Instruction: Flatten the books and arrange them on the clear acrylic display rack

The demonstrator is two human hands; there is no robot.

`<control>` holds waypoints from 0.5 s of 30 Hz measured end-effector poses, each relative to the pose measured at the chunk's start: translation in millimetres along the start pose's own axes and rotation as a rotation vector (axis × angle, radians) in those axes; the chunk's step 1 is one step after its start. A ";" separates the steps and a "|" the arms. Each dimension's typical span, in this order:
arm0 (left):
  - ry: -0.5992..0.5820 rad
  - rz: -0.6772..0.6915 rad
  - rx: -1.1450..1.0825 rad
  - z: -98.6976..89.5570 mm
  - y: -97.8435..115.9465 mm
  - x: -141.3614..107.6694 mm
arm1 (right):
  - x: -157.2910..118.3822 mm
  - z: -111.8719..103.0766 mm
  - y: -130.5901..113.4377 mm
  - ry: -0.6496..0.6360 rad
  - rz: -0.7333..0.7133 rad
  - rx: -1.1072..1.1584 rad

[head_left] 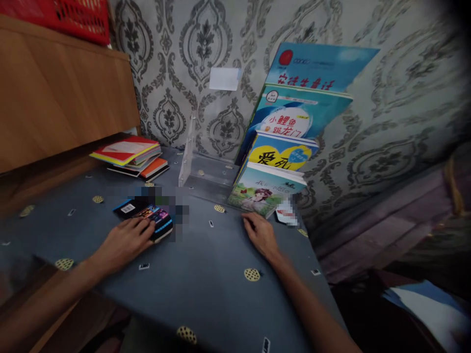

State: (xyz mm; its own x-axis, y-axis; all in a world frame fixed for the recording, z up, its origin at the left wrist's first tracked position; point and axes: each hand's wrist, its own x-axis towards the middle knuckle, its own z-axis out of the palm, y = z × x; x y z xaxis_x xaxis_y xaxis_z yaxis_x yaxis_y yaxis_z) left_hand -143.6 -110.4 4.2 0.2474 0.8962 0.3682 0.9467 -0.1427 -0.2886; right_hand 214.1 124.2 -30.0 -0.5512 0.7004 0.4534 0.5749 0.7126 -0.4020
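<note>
My left hand (129,241) is closed over the near edge of a dark paperback book (127,208), fingers bent across its colourful cover. This book lies on the table, and its far right part is blurred by pixels. My right hand (260,234) rests on the tabletop with loosely bent fingers and nothing visible in it. Just beyond its fingertips stands a green picture book (267,189), the front one of a stepped row. Behind it come a yellow and blue book (281,151), a teal book (301,110) and a tall blue book (324,63), leaning back.
A clear plastic bookend (187,149) rises left of the upright books, its base on the patterned tablecloth (191,274). At the back left lies a stack of books (136,154) beneath a wooden cabinet (66,93). A pixelated white item (286,214) sits right of the row.
</note>
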 end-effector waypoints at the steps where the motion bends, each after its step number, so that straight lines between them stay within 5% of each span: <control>1: 0.005 0.005 -0.034 -3.3 14.3 3.8 | 0.1 -0.1 -0.9 0.001 0.000 0.000; 6: 0.071 0.164 -0.176 -19.1 94.1 28.1 | -1.4 -1.7 -5.5 0.011 -0.001 0.012; 8: 0.093 0.265 -0.280 -23.5 109.4 35.3 | -2.9 -3.0 -6.9 0.015 -0.003 0.034; 11: 0.104 0.195 -0.304 -20.3 94.4 41.4 | -5.5 -4.1 -13.6 0.038 -0.014 0.062; 15: -0.037 -0.223 -0.238 3.9 42.2 38.1 | -10.5 -0.2 -45.6 0.046 -0.101 0.087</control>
State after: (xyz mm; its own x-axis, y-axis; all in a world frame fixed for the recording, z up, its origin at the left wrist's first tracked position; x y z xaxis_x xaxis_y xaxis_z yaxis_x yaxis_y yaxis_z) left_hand -95.0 -80.6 2.7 0.0249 0.9305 0.3654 0.9994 -0.0315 0.0120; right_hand 193.8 84.3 -16.3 -0.5739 0.6240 0.5303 0.4625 0.7814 -0.4190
